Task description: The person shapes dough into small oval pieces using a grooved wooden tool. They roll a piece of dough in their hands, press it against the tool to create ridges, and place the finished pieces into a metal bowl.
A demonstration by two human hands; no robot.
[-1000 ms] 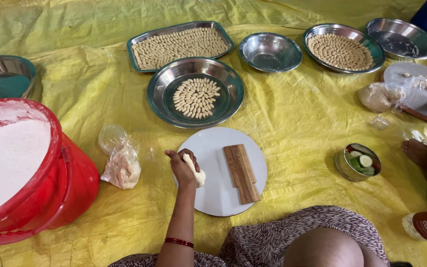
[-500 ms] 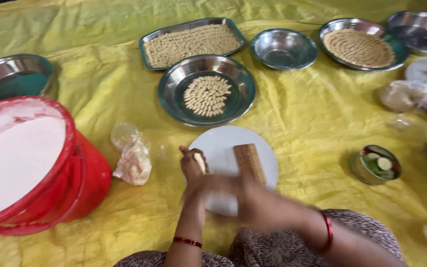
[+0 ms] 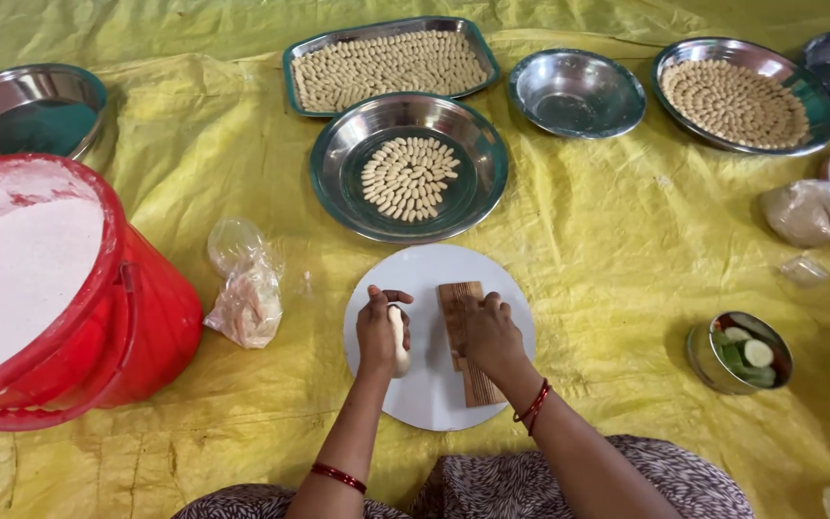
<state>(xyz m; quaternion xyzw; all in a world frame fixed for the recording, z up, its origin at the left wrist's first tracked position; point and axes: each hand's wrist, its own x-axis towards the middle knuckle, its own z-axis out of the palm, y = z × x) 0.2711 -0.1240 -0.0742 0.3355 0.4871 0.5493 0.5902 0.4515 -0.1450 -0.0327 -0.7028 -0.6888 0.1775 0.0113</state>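
My left hand is closed around a pale lump of dough over the left half of a round white board. My right hand rests fingers-down on a ridged wooden block that lies on the board's right half. Whether a bit of dough sits under those fingers is hidden. Just beyond the board stands a round steel plate with several small shaped dough pieces laid in rows.
A red bucket of white flour stands at left, a crumpled plastic bag beside it. At the back are a rectangular tray and a round plate of shaped pieces and an empty steel bowl. A small tin with cucumber slices sits right.
My right hand has come into view and settled on the wooden block. My left hand has stayed over the board with the dough. The camera has tilted slightly.
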